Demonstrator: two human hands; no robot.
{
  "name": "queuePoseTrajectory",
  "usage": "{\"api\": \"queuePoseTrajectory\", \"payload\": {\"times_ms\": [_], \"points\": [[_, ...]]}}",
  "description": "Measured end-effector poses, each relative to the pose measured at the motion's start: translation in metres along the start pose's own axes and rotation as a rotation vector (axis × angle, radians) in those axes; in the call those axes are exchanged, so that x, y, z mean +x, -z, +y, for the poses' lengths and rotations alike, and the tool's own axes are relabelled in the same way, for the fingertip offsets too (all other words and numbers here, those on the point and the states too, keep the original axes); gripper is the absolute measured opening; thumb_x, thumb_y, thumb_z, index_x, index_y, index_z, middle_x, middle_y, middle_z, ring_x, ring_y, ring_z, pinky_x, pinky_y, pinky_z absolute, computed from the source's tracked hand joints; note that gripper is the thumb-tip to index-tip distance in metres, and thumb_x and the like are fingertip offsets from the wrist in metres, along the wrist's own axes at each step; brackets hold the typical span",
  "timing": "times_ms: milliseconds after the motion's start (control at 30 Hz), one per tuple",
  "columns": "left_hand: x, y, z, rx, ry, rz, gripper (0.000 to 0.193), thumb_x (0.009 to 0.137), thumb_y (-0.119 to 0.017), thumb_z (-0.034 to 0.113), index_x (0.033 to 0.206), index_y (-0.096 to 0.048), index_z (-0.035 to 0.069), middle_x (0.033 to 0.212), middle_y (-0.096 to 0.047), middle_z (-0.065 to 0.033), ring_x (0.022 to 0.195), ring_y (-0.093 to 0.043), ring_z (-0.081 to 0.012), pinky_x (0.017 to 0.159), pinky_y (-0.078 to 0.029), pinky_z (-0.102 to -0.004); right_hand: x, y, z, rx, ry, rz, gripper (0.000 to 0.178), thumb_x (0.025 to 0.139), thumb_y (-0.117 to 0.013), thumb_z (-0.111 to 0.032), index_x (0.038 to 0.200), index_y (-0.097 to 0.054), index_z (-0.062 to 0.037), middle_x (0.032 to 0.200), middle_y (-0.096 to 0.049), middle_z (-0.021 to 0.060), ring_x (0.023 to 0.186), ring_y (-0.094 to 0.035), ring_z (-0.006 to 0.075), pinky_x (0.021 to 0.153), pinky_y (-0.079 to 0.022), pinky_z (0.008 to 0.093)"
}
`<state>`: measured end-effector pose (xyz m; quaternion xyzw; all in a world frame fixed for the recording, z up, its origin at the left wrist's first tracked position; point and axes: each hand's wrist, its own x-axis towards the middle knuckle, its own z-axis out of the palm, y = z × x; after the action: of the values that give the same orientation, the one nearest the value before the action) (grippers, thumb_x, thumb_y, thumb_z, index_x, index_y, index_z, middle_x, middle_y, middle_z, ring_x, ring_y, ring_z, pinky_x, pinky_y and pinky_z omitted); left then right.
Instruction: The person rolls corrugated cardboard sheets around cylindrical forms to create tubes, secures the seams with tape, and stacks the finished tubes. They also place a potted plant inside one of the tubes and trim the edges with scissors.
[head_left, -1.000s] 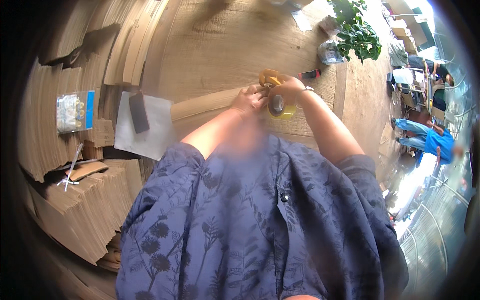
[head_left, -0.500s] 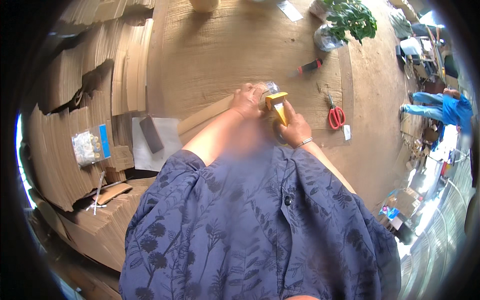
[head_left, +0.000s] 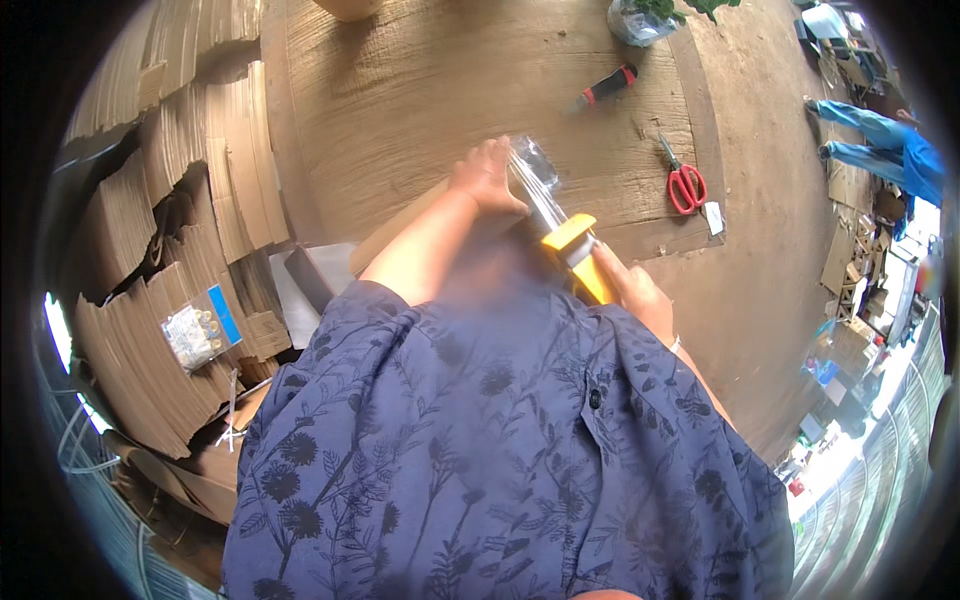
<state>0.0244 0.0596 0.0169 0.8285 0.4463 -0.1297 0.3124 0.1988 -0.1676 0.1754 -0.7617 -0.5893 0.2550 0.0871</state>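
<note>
My right hand (head_left: 640, 295) grips a yellow tape dispenser (head_left: 570, 237) close to my body. A strip of clear tape (head_left: 535, 188) runs from it, taut and shiny, up to the fingertips of my left hand (head_left: 484, 178). That hand lies flat, thumb apart from the fingers, over the end of a long brown cardboard piece (head_left: 398, 224). Crumpled clear plastic or tape (head_left: 537, 160) shows just beyond the strip. Right of my hands lie red-handled scissors (head_left: 686, 186); farther off is a knife with a red and black handle (head_left: 610, 85).
Stacked cardboard (head_left: 150, 330) stands along the left, with a clear bag of small pieces (head_left: 200, 328) on it. A dark flat block (head_left: 308, 280) rests on a pale sheet (head_left: 290, 302). A plastic-wrapped plant (head_left: 642, 22) is at the far edge; a person in blue (head_left: 880, 140) is at the right.
My right hand has drawn the dispenser back toward me and to the right, pulling out a length of tape. My left hand stays on the cardboard. The whole view has shifted a little.
</note>
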Motion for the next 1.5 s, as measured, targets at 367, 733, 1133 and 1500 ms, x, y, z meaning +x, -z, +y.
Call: {"api": "queuePoseTrajectory", "payload": {"times_ms": [367, 733, 1133, 1500], "points": [[0.064, 0.043, -0.072, -0.652, -0.033, -0.238, 0.113, 0.061, -0.091, 0.036, 0.153, -0.034, 0.001, 0.154, -0.042, -0.0219, 0.144, -0.039, -0.03, 0.119, -0.031, -0.0359, 0.103, -0.09, 0.013, -0.033, -0.127, -0.043, 0.072, 0.077, -0.075, -0.025, 0.143, -0.049, -0.0391, 0.098, -0.064, 0.0177, 0.084, -0.069, 0.0388, 0.072, -0.058, 0.0479], [0.042, 0.059, -0.05, 0.079, 0.144, 0.203, 0.125, 0.059, -0.087, 0.06, 0.157, -0.025, 0.013, 0.156, -0.036, -0.011, 0.143, -0.037, -0.0312, 0.115, -0.033, -0.0508, 0.19, -0.045, -0.065, 0.067, -0.023, -0.006, 0.07, 0.078, -0.071, -0.024, 0.144, -0.05, -0.0349, 0.099, -0.065, 0.021, 0.085, -0.07, 0.0393, 0.076, -0.057, 0.0497], [0.104, 0.105, -0.138, -0.482, -0.017, -0.129, 0.114, 0.062, -0.091, 0.041, 0.152, -0.034, 0.001, 0.15, -0.047, -0.0202, 0.141, -0.042, -0.034, 0.118, -0.034, -0.0392, 0.196, -0.096, -0.023, -0.034, -0.109, -0.061, 0.072, 0.08, -0.073, -0.023, 0.145, -0.047, -0.0406, 0.095, -0.061, 0.018, 0.079, -0.069, 0.0395, 0.069, -0.057, 0.0497], [0.085, 0.126, -0.094, 0.115, 0.234, 0.311, 0.117, 0.058, -0.088, 0.057, 0.151, -0.031, 0.013, 0.15, -0.04, -0.01, 0.136, -0.042, -0.03, 0.107, -0.039, -0.047, 0.296, -0.055, -0.104, 0.007, 0.009, -0.055, 0.072, 0.084, -0.07, -0.025, 0.15, -0.042, -0.0347, 0.102, -0.062, 0.0204, 0.086, -0.069, 0.0401, 0.075, -0.057, 0.0494]]}}
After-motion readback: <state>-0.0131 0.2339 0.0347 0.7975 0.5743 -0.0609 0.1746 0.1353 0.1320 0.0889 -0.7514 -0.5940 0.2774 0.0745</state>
